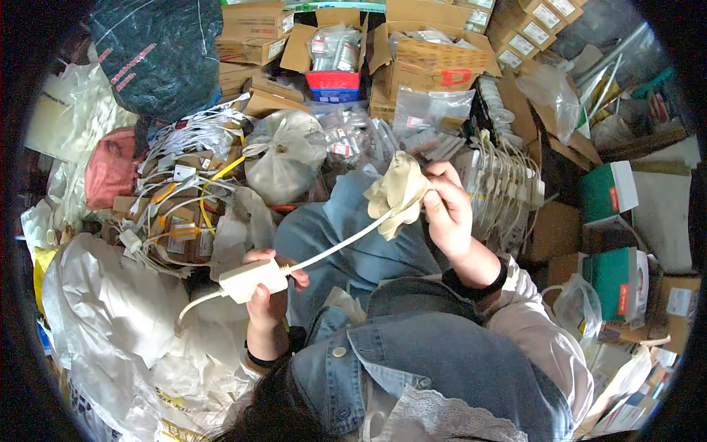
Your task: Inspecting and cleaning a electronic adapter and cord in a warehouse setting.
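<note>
My left hand (266, 303) is closed around a cream box-shaped power adapter (252, 281), with fingers behind it and the thumb along its near edge. One short cable end hangs from the adapter's left side. From its right side a cream cable (340, 248) runs up and right to a crumpled, petal-like cream piece (398, 193). My right hand (451, 215) pinches that piece at its right edge between thumb and fingers. What lies inside its folds is hidden. Both hands are raised over my denim-covered lap.
To the left lie tangled white cables (188, 166) and a large white plastic sheet (110, 295). Bundled cream cables (501, 177) stand on the right, near green-and-white boxes (611, 283). Bagged parts (342, 140) and an open cardboard box (434, 62) are at the back.
</note>
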The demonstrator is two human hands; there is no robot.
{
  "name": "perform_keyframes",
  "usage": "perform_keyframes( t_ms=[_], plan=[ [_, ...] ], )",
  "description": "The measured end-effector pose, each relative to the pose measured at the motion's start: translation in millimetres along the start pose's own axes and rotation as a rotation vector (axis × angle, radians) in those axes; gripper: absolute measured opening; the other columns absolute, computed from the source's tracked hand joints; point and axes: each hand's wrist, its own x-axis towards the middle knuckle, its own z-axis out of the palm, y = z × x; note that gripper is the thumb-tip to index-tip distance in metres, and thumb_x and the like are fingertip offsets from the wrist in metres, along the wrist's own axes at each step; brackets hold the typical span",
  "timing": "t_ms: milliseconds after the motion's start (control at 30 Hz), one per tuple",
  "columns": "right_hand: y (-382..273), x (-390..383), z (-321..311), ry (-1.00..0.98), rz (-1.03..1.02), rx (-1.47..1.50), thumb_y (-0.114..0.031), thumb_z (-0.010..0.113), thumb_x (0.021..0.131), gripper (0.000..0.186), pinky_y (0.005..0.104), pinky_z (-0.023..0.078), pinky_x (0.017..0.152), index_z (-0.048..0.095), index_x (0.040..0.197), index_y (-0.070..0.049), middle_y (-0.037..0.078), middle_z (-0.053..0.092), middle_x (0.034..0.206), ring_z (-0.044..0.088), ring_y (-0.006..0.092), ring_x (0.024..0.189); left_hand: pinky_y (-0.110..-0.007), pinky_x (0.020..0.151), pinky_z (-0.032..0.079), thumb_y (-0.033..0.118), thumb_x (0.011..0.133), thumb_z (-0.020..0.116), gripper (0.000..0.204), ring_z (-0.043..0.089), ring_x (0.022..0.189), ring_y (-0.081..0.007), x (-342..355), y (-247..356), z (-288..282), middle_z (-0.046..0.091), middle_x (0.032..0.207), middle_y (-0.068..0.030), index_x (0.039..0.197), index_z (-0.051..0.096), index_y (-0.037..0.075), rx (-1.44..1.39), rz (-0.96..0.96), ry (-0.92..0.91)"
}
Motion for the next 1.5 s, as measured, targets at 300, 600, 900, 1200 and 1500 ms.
perform_keyframes(
  t_ms=[300, 600, 900, 1200, 1500],
  plan=[
    [4.4, -10.1, 21.7, -0.142, 0.162, -0.421, -0.009, 0.06, 0.082, 0.014, 0.0381, 0.038, 0.082, 0.056, 0.094, -0.002, 0.013, 0.054, 0.092, 0.049, 0.0309, 0.09, -0.048, 0.081, 0.044, 0.041, 0.085, 0.059, 0.051, 0.06, 0.086, -0.0335, 0.9, -11.0, 12.3, 0.063, 0.085, -0.0205, 0.121, 0.041, 0.008, -0.098, 0.032, -0.238],
    [-8.4, -17.0, 20.6, -0.315, 0.021, -0.423, -0.027, 0.07, 0.076, 0.027, 0.0413, 0.043, 0.068, 0.053, 0.079, -0.005, 0.012, 0.053, 0.073, 0.054, 0.0344, 0.071, -0.049, 0.085, 0.04, 0.041, 0.085, 0.059, 0.052, 0.059, 0.088, -0.0329, -0.3, -10.9, 13.9, 0.063, 0.086, -0.0196, 0.123, 0.04, 0.01, -0.056, 0.075, -0.154],
    [5.4, -12.7, 14.7, -0.402, 0.315, -0.026, -0.009, 0.057, 0.087, 0.01, 0.0322, 0.042, 0.069, 0.056, 0.081, -0.001, 0.009, 0.056, 0.077, 0.054, 0.0228, 0.073, -0.043, 0.083, 0.042, 0.033, 0.084, 0.062, 0.053, 0.057, 0.086, -0.0284, 0.0, -8.2, 18.3, 0.059, 0.092, -0.0201, 0.122, 0.038, 0.007, 0.011, 0.028, -0.045],
    [11.9, 39.2, -31.3, 0.519, 0.679, 0.854, -0.028, 0.041, 0.096, 0.031, 0.039, 0.047, 0.088, 0.052, 0.111, -0.003, 0.011, 0.06, 0.105, 0.059, 0.0244, 0.097, -0.033, 0.063, 0.034, 0.037, 0.079, 0.059, 0.041, 0.048, 0.064, -0.0178, 6.0, -9.4, 7.7, 0.054, 0.065, -0.0083, 0.108, 0.047, 0.009, -0.401, 0.001, -0.161],
    [-7.6, 18.4, -18.3, 0.248, 0.894, 1.09, -0.017, 0.046, 0.09, 0.031, 0.0386, 0.05, 0.084, 0.053, 0.117, -0.006, 0.009, 0.064, 0.102, 0.063, 0.024, 0.091, -0.037, 0.074, 0.033, 0.035, 0.083, 0.063, 0.039, 0.045, 0.08, -0.0172, 0.9, 0.3, 7.8, 0.057, 0.073, 0.001, 0.116, 0.043, 0.026, -0.681, 0.007, -0.185]
  ],
)
